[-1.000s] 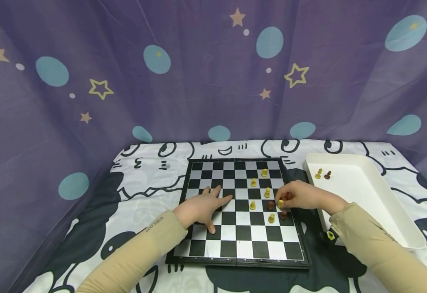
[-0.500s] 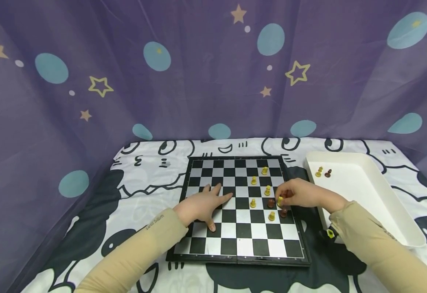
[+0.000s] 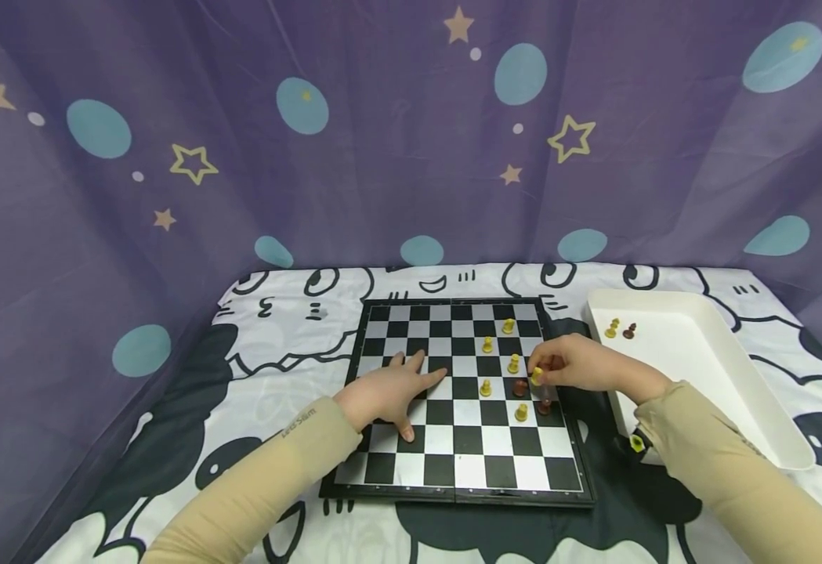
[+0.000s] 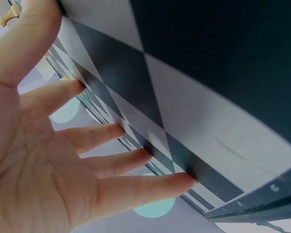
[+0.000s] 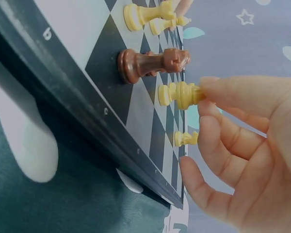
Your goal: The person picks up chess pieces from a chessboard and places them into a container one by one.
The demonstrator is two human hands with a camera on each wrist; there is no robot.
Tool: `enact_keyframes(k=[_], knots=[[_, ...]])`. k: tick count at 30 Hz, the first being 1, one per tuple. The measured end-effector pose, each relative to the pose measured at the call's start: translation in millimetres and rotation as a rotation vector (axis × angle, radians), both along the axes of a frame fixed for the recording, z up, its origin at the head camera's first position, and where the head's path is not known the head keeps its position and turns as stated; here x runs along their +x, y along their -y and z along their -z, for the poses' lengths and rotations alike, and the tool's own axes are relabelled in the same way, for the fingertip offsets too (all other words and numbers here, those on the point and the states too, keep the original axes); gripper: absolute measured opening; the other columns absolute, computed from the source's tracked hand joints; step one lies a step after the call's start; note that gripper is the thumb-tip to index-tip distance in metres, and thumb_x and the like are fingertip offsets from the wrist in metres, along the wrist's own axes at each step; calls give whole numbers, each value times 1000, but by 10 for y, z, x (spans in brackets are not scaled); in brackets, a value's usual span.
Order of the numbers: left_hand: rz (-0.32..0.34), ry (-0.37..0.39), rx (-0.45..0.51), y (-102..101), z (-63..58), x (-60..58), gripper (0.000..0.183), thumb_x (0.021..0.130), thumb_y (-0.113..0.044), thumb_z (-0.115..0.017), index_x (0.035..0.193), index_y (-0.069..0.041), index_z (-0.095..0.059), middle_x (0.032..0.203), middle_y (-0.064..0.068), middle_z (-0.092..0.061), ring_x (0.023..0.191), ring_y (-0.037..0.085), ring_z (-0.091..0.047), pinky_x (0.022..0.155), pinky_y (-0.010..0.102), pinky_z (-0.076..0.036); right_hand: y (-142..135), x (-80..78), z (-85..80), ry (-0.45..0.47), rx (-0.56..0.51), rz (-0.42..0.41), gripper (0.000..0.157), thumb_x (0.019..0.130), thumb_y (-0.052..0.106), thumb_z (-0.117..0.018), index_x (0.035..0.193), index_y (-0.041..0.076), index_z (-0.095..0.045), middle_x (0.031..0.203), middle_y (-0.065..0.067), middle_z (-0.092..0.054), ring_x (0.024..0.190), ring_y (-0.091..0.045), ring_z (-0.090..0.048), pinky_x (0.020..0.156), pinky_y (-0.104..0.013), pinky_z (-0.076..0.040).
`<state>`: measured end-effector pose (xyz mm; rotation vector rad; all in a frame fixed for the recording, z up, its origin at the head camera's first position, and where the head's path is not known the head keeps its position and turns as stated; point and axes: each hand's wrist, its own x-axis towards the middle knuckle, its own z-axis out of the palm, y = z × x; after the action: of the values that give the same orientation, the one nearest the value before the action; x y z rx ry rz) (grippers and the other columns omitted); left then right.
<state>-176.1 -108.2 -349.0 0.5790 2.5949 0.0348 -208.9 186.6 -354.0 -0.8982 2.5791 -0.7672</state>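
My right hand (image 3: 580, 363) is above the right side of the chessboard (image 3: 435, 495), pinching a yellow chess piece (image 3: 537, 376) by its top between thumb and fingers. In the right wrist view the held yellow piece (image 5: 186, 95) overlaps another yellow form behind it. A brown chess piece (image 3: 544, 407) stands just nearer than it, and a second brown piece (image 3: 519, 388) is to its left. Several yellow pieces, including one yellow piece (image 3: 521, 413), stand around them. On the board's left half, my left hand (image 3: 385, 395) rests with fingers spread, fingertips touching the squares (image 4: 155, 82).
A white tray (image 3: 707, 376) stands right of the board, with a yellow piece (image 3: 612, 328) and a brown piece (image 3: 630, 331) in it. Patterned cloth (image 3: 291, 313) covers the table. A purple curtain (image 3: 382, 196) hangs behind.
The right hand has raised the yellow piece slightly and moved it a little away from the near brown piece. The left hand stays in place on the board.
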Motion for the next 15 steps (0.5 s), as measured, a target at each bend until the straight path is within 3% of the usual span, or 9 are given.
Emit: enact_keyframes(k=[15], knots=[[-1,-11,-16,-14,5,-3,106,61,-30,-86,150,-30,-28,159,11,-14,143,40,-16,102,51,-40,-38,6,-76,-53,-60,-1,14,87,8,-65,100,6,-68,74,6,-59,64,-7,-48,58,-25,-43]])
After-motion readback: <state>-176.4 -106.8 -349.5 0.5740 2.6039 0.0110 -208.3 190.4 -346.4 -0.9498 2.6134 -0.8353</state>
